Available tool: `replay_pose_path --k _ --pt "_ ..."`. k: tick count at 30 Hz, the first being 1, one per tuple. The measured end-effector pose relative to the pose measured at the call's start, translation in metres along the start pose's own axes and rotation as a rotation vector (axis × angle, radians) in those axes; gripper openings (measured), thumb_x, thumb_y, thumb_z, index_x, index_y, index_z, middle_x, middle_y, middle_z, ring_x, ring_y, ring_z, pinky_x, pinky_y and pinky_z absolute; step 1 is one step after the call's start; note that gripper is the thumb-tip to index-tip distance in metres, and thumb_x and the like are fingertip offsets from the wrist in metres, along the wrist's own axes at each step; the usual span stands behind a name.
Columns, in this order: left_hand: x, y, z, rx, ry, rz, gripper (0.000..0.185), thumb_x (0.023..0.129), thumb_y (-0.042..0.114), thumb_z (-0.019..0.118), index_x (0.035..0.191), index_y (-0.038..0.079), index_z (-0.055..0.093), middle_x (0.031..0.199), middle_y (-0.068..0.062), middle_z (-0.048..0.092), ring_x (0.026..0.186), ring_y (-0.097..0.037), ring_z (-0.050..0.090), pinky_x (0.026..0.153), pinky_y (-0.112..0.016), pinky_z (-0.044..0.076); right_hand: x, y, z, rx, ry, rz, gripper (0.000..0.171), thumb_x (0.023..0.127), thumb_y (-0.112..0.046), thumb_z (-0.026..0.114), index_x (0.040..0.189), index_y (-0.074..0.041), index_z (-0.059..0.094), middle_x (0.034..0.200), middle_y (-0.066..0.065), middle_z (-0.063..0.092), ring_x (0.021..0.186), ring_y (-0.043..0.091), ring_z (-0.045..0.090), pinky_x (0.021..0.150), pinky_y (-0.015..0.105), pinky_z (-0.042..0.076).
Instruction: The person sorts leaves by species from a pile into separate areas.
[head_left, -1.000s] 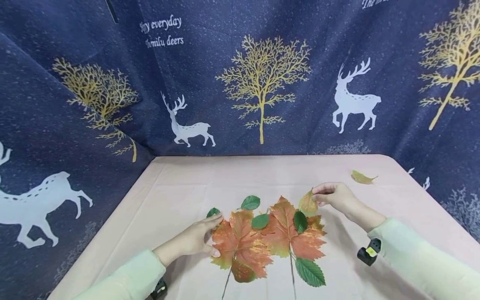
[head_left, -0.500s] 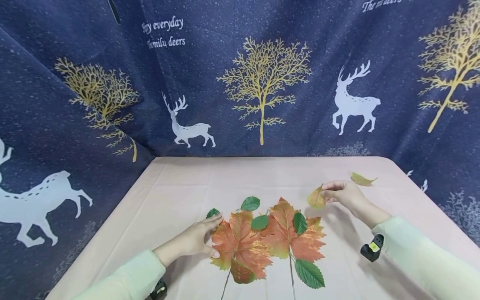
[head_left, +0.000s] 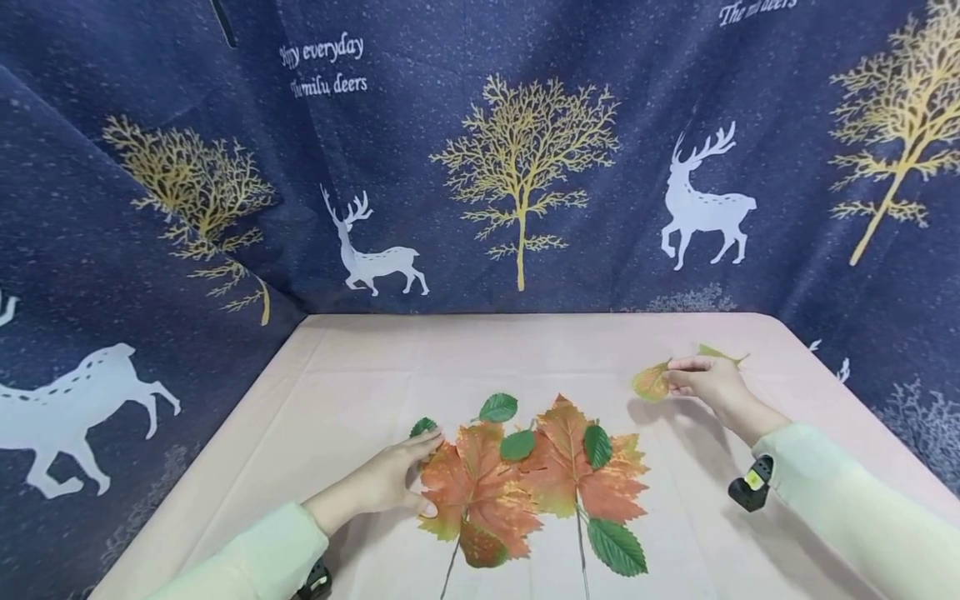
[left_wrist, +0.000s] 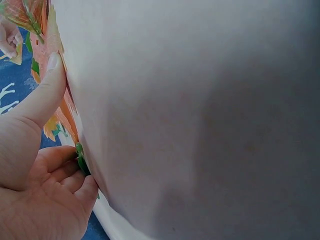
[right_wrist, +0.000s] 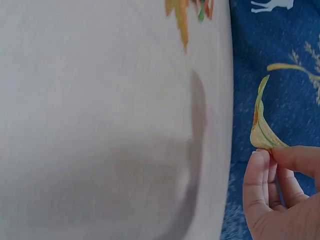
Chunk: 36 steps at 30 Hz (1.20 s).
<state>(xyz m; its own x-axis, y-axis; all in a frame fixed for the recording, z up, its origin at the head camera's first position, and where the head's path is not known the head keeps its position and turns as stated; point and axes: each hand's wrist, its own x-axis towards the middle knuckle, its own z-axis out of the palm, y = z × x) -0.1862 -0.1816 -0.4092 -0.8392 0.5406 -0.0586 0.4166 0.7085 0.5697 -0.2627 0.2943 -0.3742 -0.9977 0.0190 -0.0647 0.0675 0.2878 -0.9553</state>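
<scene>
My right hand (head_left: 712, 385) pinches a yellow-green leaf (head_left: 650, 382) by its stem end between thumb and fingertips, raised over the table. In the right wrist view the same leaf (right_wrist: 262, 125) stands up from the fingertips. My left hand (head_left: 390, 477) rests with thumb and fingers spread at the left edge of an orange maple leaf (head_left: 480, 479). Its fingertips touch near a small green leaf (head_left: 422, 427), partly covered by the hand. Beside it lies a second orange maple leaf (head_left: 558, 458), topped by a dark green leaf (head_left: 597, 447).
Another yellow-green leaf (head_left: 722, 353) lies behind my right hand. Green leaves lie above the maple leaves (head_left: 498, 407), between them (head_left: 517, 446) and at the right stem (head_left: 617, 547). A reddish leaf (head_left: 482, 544) overlaps the left stem. A dark blue deer-print cloth (head_left: 480, 167) hangs behind the table.
My right hand has lifted the yellow-green leaf off the right maple leaf and carried it right and back. My left hand has stayed in place.
</scene>
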Motion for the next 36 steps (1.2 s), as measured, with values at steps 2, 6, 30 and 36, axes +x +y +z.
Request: replay_pose_path --k 2,6,30,36 --pt "0.0 0.0 0.0 0.0 -0.002 0.0 0.099 0.066 0.026 0.087 0.145 -0.005 0.036 0.156 -0.02 0.028 0.14 -0.048 0.029 0.112 -0.064 0.026 0.001 0.005 -0.003 0.019 0.009 0.021 0.015 0.093 0.0 0.058 0.105 0.007 0.063 0.072 -0.013 0.068 0.065 0.003 0.066 0.07 0.022 0.059" --pt "0.0 0.002 0.0 -0.002 -0.005 -0.006 0.099 0.066 0.025 0.087 0.145 -0.005 0.036 0.156 -0.02 0.028 0.14 -0.048 0.029 0.112 -0.064 0.026 0.004 0.012 -0.01 0.064 0.009 0.047 0.015 0.093 0.0 0.057 0.106 0.007 0.061 0.071 -0.011 0.068 0.066 0.003 0.066 0.07 0.023 0.06" --pt "0.003 0.003 0.002 -0.007 -0.01 -0.031 0.098 0.067 0.023 0.086 0.146 -0.004 0.035 0.157 -0.018 0.027 0.141 -0.046 0.028 0.113 -0.063 0.026 0.043 0.027 -0.068 0.028 0.348 0.136 0.009 0.087 0.0 0.054 0.085 -0.006 0.061 0.049 -0.013 0.061 0.049 0.001 0.062 0.055 0.019 0.057" --pt "0.003 0.004 0.001 -0.007 -0.014 -0.028 0.098 0.067 0.025 0.086 0.146 -0.004 0.035 0.157 -0.019 0.028 0.141 -0.046 0.029 0.113 -0.063 0.026 0.05 0.031 -0.069 0.162 0.341 0.193 0.015 0.086 0.008 0.052 0.08 -0.004 0.058 0.048 -0.008 0.062 0.048 0.006 0.064 0.057 0.023 0.059"
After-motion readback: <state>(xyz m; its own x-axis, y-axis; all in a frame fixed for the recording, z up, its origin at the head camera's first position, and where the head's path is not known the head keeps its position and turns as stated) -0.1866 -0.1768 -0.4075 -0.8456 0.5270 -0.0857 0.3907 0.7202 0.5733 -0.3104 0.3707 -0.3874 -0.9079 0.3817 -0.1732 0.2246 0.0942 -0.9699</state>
